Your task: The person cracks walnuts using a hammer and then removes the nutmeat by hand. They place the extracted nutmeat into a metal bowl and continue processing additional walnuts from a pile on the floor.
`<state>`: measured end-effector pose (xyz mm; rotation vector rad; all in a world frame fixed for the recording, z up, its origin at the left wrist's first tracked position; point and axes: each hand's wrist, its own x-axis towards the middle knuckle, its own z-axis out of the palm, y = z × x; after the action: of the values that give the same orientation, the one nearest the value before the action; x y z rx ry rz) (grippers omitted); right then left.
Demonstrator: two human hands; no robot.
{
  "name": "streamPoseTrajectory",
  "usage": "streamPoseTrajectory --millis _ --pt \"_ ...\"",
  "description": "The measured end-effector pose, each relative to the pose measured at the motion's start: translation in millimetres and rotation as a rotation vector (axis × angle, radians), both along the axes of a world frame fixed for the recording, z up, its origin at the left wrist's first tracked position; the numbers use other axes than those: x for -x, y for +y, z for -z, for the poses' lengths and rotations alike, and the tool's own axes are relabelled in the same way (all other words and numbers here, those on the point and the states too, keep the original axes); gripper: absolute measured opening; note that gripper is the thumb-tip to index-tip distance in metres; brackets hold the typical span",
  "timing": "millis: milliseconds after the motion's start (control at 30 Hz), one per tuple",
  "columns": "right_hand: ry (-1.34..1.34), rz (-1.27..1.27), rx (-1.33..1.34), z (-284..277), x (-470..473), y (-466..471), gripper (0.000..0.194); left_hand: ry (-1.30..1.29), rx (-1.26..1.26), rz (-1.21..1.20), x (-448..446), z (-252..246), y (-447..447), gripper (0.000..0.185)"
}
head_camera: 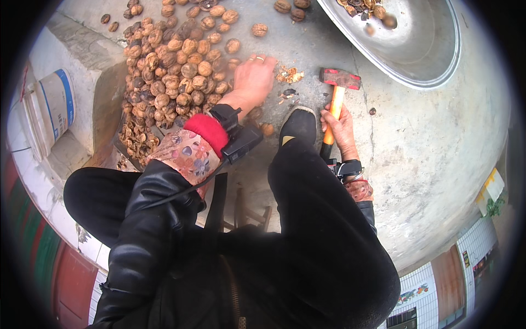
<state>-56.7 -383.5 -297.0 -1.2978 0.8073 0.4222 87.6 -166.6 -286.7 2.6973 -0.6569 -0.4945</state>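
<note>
My right hand (342, 125) grips the orange and black handle of a sledge hammer (340, 79), whose worn red head lies toward the far side, just beyond my shoe. My left hand (255, 76) is at the right edge of a heap of whole walnuts (181, 78), back upward. Its fingertips are hidden, so I cannot tell whether it holds a nut. Cracked walnut shell pieces (290, 75) lie on the concrete right beside it. Darker shell fragments (287, 94) are scattered a little nearer to me.
A large metal basin (427, 53) with shells and nuts inside stands at the far right. More broken shells (137, 142) are piled at the heap's near left. A white and blue bucket (53, 107) stands by a concrete step (88, 70). My black shoe (299, 125) is between my hands.
</note>
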Motion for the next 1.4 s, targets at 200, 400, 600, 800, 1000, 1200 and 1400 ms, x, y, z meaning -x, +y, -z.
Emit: streamPoseTrajectory --millis 200,400,600,800,1000,1200,1400 --pt "-0.003 0.030 0.001 0 0 3 0.014 0.063 0.054 -0.070 4 -1 4 0.020" --pt "0.010 0.049 -0.012 1 0 3 0.013 0.107 0.074 -0.035 3 2 1 0.017" --pt "0.012 0.032 0.017 -1 -2 5 0.012 0.113 0.117 -0.088 4 10 6 0.014" --pt "0.073 -0.185 0.515 -14 -6 18 0.019 0.145 0.080 -0.062 8 12 11 0.019" --pt "-0.412 -0.316 1.193 -42 -34 30 0.021 0.146 0.251 -0.202 6 -4 15 0.018" --pt "-0.401 -0.583 0.861 -25 -74 57 0.012 0.216 0.725 -0.607 -23 -66 57 0.010" --pt "-0.356 -0.723 0.994 -8 -82 67 0.023 -0.502 0.857 -0.641 -106 -186 205 0.018"
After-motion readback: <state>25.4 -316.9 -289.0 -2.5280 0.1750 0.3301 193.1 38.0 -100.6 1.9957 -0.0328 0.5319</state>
